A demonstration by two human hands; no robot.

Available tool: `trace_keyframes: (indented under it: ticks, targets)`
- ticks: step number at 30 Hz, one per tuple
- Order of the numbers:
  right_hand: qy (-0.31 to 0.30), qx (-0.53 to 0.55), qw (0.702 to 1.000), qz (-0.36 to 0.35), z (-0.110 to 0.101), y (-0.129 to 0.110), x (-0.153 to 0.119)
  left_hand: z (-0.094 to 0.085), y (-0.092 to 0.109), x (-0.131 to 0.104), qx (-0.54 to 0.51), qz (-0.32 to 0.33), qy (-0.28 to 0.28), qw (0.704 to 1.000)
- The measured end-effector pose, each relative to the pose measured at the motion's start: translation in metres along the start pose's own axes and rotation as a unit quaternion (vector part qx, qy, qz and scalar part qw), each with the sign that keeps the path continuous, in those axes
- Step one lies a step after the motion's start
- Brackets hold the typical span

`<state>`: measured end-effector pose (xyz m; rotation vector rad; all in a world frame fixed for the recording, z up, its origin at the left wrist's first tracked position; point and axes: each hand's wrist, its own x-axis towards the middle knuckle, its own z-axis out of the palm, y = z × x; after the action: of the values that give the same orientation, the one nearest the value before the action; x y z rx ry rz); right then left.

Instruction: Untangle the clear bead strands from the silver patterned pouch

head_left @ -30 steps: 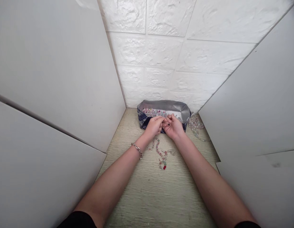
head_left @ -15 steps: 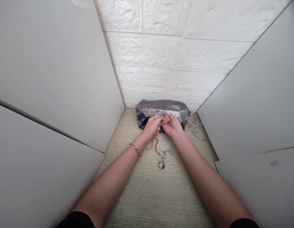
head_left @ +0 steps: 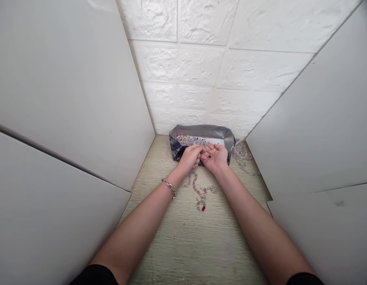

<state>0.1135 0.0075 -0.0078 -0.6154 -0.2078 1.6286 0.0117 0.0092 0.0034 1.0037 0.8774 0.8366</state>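
Note:
My left hand, with a chain bracelet on its wrist, is closed in a pinch at the front rim of a dark blue patterned box. A string of coloured beads comes out below this hand and lies on the surface, with red beads at its near end. Palm up and with its fingers curled, my right hand meets the left fingertips. A small dark spot shows among its fingers; what they pinch is too small to name. Loose beads lie in the box, which has a silvery lining.
More bead strands lie in a heap right of the box. A white brick-patterned wall stands behind. White panels close in on both sides of the pale wood-grained surface.
My right fingers have curled inward and drawn down slightly from over the box, showing more palm. My left hand and the strand on the surface stay nearly still.

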Motion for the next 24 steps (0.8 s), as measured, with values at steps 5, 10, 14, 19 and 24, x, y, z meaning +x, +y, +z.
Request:
trace_keyframes:
  ticks: [5,10,14,19,24]
  targets:
    - [-0.006,-0.030,1.000,0.006,-0.0001,0.0014,0.0022,-0.0004,-0.0010,0.0009,-0.004,0.000,-0.002,1.000]
    - [0.001,-0.037,0.999,-0.003,-0.0018,0.0050,0.0062,-0.0005,-0.0007,0.0010,-0.006,-0.001,-0.004,1.000]
    - [0.002,-0.043,0.999,-0.024,-0.0015,0.0058,0.0060,0.0001,0.0005,0.0001,-0.003,-0.005,-0.004,1.000]
    - [0.003,-0.050,0.999,-0.019,0.0012,0.0034,0.0011,0.0007,0.0008,0.0001,-0.005,-0.016,0.003,1.000]
    - [-0.003,-0.046,0.999,-0.025,0.0018,0.0027,-0.0008,0.0021,0.0017,-0.0011,-0.002,-0.014,0.008,1.000]
